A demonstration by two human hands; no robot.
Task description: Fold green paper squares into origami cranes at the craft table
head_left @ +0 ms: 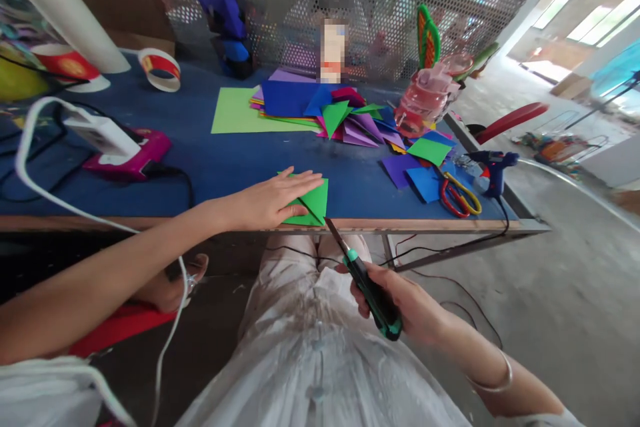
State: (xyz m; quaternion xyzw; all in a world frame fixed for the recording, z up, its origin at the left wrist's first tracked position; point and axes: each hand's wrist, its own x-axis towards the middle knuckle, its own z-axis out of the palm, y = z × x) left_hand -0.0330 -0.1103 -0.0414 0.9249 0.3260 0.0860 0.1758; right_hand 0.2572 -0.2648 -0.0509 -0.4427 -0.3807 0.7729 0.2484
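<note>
My left hand [267, 201] lies flat with fingers stretched over a green sheet of folded paper [317, 197] at the table's front edge. A diagonal fold or slit runs across the paper's visible part; the rest is under my palm. My right hand [403, 297] is wrapped round the black and green handle of a utility knife [367, 285], held over my lap. Its narrow blade points up and left, and the tip is at the paper's lower right corner. Whether the blade touches the paper, I cannot tell.
Coloured paper sheets [290, 99] and folded pieces lie at the back. Scissors [460, 195], a blue glue gun [494, 170] and a pink jar [423, 103] stand or lie to the right. A magenta power strip [131, 157] with cables is on the left.
</note>
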